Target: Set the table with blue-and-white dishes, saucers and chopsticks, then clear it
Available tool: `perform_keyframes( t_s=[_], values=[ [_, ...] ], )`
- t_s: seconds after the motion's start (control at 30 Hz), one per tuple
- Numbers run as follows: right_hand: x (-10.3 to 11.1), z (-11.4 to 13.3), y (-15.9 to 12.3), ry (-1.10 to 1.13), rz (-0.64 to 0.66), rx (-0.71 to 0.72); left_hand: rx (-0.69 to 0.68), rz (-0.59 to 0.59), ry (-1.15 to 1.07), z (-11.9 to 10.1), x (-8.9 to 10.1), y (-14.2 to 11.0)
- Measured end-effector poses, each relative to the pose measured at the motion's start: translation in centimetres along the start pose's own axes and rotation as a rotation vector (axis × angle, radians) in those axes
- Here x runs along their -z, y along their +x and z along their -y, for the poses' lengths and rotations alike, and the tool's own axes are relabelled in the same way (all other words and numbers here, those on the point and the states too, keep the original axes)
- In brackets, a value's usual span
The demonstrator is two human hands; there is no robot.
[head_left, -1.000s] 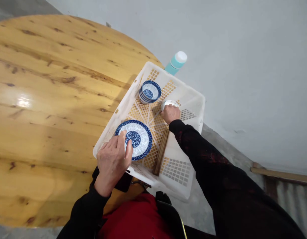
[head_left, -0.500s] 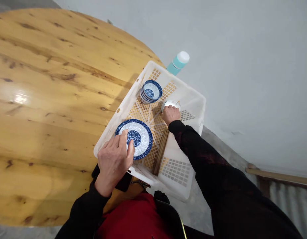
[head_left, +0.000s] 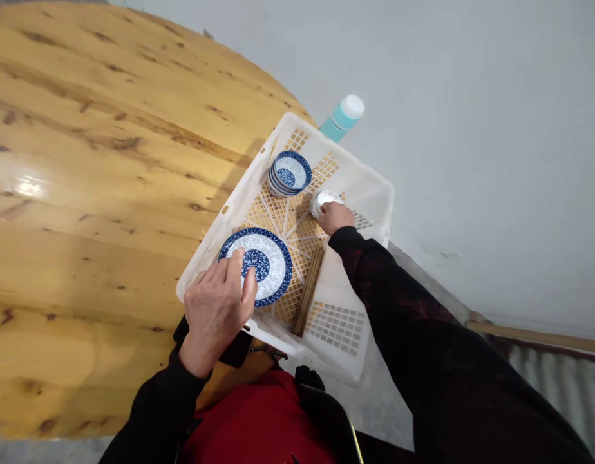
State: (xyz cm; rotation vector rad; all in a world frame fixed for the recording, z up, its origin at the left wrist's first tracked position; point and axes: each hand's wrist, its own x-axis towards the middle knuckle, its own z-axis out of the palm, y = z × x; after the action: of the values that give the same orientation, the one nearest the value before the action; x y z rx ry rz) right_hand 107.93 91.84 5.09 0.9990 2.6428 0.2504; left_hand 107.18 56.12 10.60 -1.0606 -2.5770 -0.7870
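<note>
"White dishes (head_left: 323,198): where, ASAP?"

"In the crate (head_left: 375,187), on its mesh floor, R of the bowls (head_left: 288,177) as seen from the head cam. Far end of the sticks (head_left: 308,293) is near. Looks like >1 dish, stacked; can't be sure."

"R hand (head_left: 337,218)?"

"At the dishes, fingers curled in at the near rim. Tips hidden, so can't tell if it's clamped or just touching."

"L hand (head_left: 220,293)?"

"Over the near edge of the plate (head_left: 273,258), thumb & index apart. Contact w/ the plate: can't tell."

"Step in hand, IYO?"

"Prob. getting hold of the dishes w/ the R. Next move calls for a sure pinch on the rim, I'd say, & all layers kept together, else one could slip."

"Which way do they point?"

"Mouth up, approx. level AFAICT. Rim's round, so no long axis across it; stack axis is abt vertical."

"And the sticks?"

"Flat bundle, long axis from the crate's near wall toward the R hand."
</note>
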Motion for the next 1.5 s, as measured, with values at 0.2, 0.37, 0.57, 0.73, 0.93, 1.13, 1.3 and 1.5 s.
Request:
perform_keyframes(
  t_s=[0.2,0.37,0.57,0.73,0.93,1.13,1.3,1.5],
  values=[
    [-0.1,0.3,0.0,0.022,-0.016,-0.018,0.01,0.008,-0.014,0.0,-0.2,-0.1],
    [-0.2,0.5,0.0,0.052,-0.039,-0.046,0.011,0.01,-0.019,0.0,-0.2,-0.2],
    [-0.1,1.5,0.7,0.081,-0.073,-0.137,0.009,0.004,0.009,-0.1,-0.1,-0.1],
    [-0.1,2.4,1.0,0.057,-0.101,-0.128,-0.004,0.001,0.019,-0.1,-0.1,-0.1],
    [0.2,2.7,0.7,0.036,-0.104,-0.093,0.0,0.004,0.004,-0.1,-0.1,-0.1],
    [0.2,2.4,0.4,0.01,-0.084,-0.056,0.014,0.005,-0.02,-0.1,-0.1,-0.2],
    [0.6,1.3,0.1,-0.051,-0.078,-0.059,0.002,-0.003,-0.021,-0.1,-0.1,-0.2],
    [1.2,-0.4,-0.7,-0.094,-0.085,-0.051,-0.028,-0.032,0.011,-0.1,-0.1,-0.1]
  ],
)
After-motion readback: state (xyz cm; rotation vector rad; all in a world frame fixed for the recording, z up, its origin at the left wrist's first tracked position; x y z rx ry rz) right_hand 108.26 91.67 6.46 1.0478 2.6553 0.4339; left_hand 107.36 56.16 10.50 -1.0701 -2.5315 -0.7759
